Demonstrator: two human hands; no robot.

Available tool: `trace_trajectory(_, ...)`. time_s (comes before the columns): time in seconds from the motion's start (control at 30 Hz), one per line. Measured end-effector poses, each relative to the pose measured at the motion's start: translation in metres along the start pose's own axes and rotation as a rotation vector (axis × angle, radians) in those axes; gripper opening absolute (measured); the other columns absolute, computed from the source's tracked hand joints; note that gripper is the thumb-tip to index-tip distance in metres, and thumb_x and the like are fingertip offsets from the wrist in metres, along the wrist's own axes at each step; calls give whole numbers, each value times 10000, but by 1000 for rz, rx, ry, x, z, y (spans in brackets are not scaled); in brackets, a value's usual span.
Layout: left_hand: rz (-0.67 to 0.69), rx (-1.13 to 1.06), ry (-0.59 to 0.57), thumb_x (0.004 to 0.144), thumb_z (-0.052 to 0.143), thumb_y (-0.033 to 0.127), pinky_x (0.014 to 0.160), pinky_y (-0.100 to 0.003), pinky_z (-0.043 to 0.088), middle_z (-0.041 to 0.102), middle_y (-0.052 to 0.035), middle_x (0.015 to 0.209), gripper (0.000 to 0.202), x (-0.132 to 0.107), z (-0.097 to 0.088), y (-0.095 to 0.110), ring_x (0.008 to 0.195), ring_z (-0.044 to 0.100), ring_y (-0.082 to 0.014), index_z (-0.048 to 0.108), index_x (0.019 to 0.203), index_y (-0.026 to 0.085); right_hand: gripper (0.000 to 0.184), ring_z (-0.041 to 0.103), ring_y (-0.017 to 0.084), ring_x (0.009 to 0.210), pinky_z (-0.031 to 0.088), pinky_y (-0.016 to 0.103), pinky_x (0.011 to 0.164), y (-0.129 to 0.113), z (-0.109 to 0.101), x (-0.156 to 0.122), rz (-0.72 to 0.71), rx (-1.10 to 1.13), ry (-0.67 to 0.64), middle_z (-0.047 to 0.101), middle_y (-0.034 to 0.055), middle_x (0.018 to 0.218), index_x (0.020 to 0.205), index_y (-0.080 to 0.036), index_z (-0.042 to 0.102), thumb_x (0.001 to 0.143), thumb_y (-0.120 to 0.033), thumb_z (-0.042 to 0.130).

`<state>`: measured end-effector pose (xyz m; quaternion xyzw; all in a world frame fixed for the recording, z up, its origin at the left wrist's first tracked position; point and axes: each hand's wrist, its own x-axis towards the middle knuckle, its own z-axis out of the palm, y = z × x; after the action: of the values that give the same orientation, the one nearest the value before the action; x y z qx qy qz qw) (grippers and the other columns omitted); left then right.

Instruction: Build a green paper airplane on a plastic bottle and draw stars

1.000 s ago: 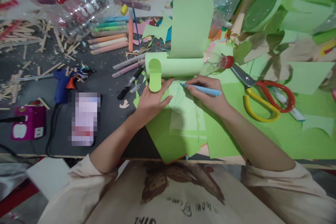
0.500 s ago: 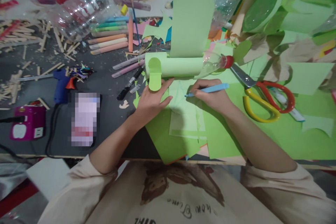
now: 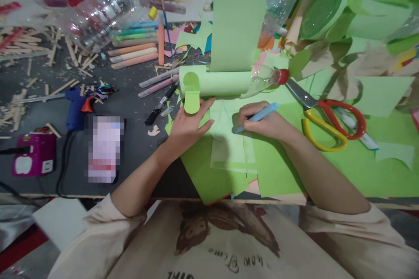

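My right hand [image 3: 257, 120] grips a light blue felt-tip pen [image 3: 263, 112], its tip down at a pale green sheet of paper [image 3: 225, 150]. Faint blue lines show on that sheet. Spread over the sheet's left edge lies my left hand [image 3: 190, 124], fingers apart, its fingertips near a plastic bottle wrapped in light green paper [image 3: 224, 83]. The bottle lies on its side with a red cap [image 3: 282, 76] to the right. A rounded green paper strip [image 3: 192, 93] sticks to its left end, and a large round-topped paper panel [image 3: 238, 22] rises behind it.
Red and yellow scissors [image 3: 327, 117] lie on green paper at the right. Left of my hands are a phone [image 3: 105, 148], a blue glue gun [image 3: 75, 107] with a cord and a purple box [image 3: 34, 153]. Markers [image 3: 134, 52], wooden sticks and clear bottles crowd the back.
My right hand has shifted the pen tip slightly down and to the right across the sheet. My left hand stays in place. The view has moved a little.
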<state>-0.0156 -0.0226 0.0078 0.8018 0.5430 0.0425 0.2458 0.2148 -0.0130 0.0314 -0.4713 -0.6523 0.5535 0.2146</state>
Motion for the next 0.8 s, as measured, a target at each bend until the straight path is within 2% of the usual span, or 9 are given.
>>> trace_trajectory(0.2,-22,10,-35,969,494,395,1092,-412,429,543,-83,1431,587,0,-2,3,1284,543,-322,401,1537,282,108,465,122,543,336,283,524,1,-2,-1,14,-19,-26,566,-1,526,494,-188,558,595,-212,531)
trace_trajectory(0.3,-8,2,-21,967,491,393,1080,-408,435,547,-82,1424,585,0,-3,3,1270,544,-321,402,1534,283,104,483,123,513,361,277,497,5,-5,1,17,116,2,580,-1,518,512,-191,594,599,-207,541)
trace_trajectory(0.43,-12,-6,-23,957,490,382,1074,-413,438,547,-85,1424,592,0,-3,2,1257,547,-325,412,1534,276,126,456,108,444,373,268,442,12,-6,5,-17,281,153,574,-9,517,532,-210,586,653,-232,561)
trace_trajectory(0.57,5,-25,11,952,494,393,1070,-418,442,557,-82,1414,595,-1,-2,1,1246,551,-324,419,1531,277,181,445,111,447,396,281,451,13,1,3,-83,221,296,550,-20,523,583,-224,608,729,-326,637)
trace_trajectory(0.67,-7,-24,3,955,497,391,1082,-431,435,555,-90,1420,591,-1,-1,2,1264,545,-334,425,1529,268,193,536,137,545,460,299,528,10,12,1,-166,144,381,640,2,642,702,-232,650,756,-410,701)
trace_trajectory(0.8,2,-20,-5,962,485,401,1096,-426,422,543,-101,1433,583,0,-2,3,1295,531,-339,428,1524,255,233,637,176,680,512,322,630,5,22,3,-170,38,274,730,44,805,830,-225,690,804,-455,717)
